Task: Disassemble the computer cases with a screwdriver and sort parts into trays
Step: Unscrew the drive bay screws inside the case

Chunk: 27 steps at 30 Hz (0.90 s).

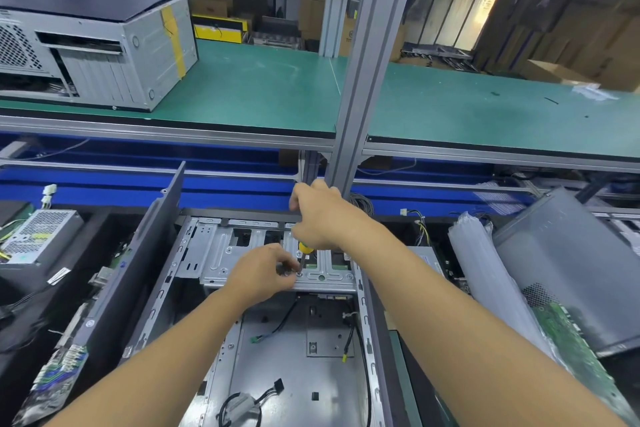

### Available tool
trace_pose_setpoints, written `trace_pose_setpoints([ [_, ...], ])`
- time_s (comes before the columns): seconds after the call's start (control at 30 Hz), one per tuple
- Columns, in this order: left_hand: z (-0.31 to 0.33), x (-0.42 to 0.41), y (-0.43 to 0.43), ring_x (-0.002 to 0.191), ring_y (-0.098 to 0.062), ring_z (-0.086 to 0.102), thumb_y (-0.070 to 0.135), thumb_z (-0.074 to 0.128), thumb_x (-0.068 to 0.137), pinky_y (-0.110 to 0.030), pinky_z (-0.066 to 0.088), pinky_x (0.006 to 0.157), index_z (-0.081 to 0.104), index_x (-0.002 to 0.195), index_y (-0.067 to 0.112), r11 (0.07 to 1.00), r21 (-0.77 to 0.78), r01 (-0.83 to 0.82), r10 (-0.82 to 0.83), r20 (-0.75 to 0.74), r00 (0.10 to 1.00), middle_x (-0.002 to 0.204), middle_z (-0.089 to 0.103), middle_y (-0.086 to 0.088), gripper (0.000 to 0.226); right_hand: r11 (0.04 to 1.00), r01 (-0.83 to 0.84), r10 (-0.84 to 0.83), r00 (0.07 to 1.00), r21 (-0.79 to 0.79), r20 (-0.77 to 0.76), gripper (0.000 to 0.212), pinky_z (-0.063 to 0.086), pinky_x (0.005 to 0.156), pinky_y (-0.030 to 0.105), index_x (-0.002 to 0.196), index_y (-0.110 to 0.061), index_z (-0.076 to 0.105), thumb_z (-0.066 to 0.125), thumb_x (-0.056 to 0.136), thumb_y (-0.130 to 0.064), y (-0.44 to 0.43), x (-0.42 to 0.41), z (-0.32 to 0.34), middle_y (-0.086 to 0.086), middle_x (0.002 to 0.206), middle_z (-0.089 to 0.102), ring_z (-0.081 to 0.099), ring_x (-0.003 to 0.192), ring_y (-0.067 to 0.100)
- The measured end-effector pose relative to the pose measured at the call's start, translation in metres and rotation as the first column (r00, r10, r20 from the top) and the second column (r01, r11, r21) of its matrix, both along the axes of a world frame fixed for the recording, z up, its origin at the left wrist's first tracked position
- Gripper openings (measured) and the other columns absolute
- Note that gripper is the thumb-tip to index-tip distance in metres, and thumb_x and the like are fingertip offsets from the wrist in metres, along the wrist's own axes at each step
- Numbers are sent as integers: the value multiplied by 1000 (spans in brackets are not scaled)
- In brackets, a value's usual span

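With the case [294, 340] at lower centre already open, your right hand [320, 215] grips the screwdriver [304, 251] on its bracket [221, 253], your left hand [263, 270] pinches a screw [288, 273], and the upper-left case [97, 45] is not yet opened.

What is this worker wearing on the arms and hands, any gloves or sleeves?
Nothing that shows. The left hand and right hand are bare, with no gloves or rings. The left forearm and right forearm are uncovered to the picture's edge: no sleeves, watch or wristband in view.
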<state>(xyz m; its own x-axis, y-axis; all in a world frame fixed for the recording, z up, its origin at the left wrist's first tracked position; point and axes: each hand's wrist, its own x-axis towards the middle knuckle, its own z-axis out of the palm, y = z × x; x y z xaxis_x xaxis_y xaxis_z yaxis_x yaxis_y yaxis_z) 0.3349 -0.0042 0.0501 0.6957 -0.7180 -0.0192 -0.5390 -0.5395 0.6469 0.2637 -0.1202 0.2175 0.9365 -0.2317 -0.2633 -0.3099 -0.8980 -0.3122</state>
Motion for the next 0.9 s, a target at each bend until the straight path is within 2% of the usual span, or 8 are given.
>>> trace_pose_setpoints([
  [0.13,1,0,0,76,0,59,23,74,77,-15,48,72,72,86,34,1000,8,6,-6,5,1000,87,61,15,14,977,68,-49,994,-201,98,52,45,73,42,136,-9,38,44,103,-49,3,-3,-8,16,130,48,54,104,35],
  [0.23,1,0,-1,78,-2,60,26,73,79,-19,51,74,74,87,33,1000,21,2,-2,17,1000,90,62,14,11,962,31,12,988,-270,156,28,42,70,41,129,-9,41,48,105,-22,5,-3,-12,14,118,54,58,99,35],
  [0.37,2,-1,-3,77,-4,59,33,72,79,-25,52,70,73,82,35,998,61,2,-6,70,998,90,61,13,4,998,-69,69,996,12,52,37,36,79,38,123,-19,47,55,91,0,2,-3,-3,4,118,38,37,114,27],
  [0.43,3,-2,-5,75,-6,60,35,72,80,-27,51,67,71,78,36,996,84,-7,-1,102,995,88,61,12,3,996,-62,59,997,67,48,36,37,78,38,122,-20,47,59,91,-7,2,-4,-3,2,116,35,40,110,27],
  [0.53,2,-3,-6,75,-7,60,36,72,83,-31,52,67,69,82,33,996,92,-21,7,146,989,86,60,13,5,996,-7,20,989,-92,147,37,47,78,40,123,-12,46,62,98,-35,3,-8,-12,8,116,44,54,100,32],
  [0.63,-1,-6,-7,72,-5,56,36,70,86,-21,42,63,70,91,27,997,82,-9,-10,228,974,86,55,16,11,979,29,18,974,-202,227,32,46,71,39,118,-8,45,59,101,-31,0,-10,-17,11,109,53,57,89,31],
  [0.77,0,-10,-10,70,-10,58,37,66,87,-24,43,61,64,88,26,995,101,2,-30,275,961,90,57,11,11,1000,-2,7,960,-18,280,20,50,82,40,111,-11,50,56,94,-2,-10,-14,-19,7,113,50,54,95,27],
  [0.9,1,-11,-13,65,-11,52,29,68,85,-25,36,57,54,81,26,999,31,-17,12,166,986,84,55,10,15,983,95,-151,906,158,395,21,41,68,28,97,-23,50,64,90,-9,-32,-27,-14,-3,105,51,51,85,15],
])
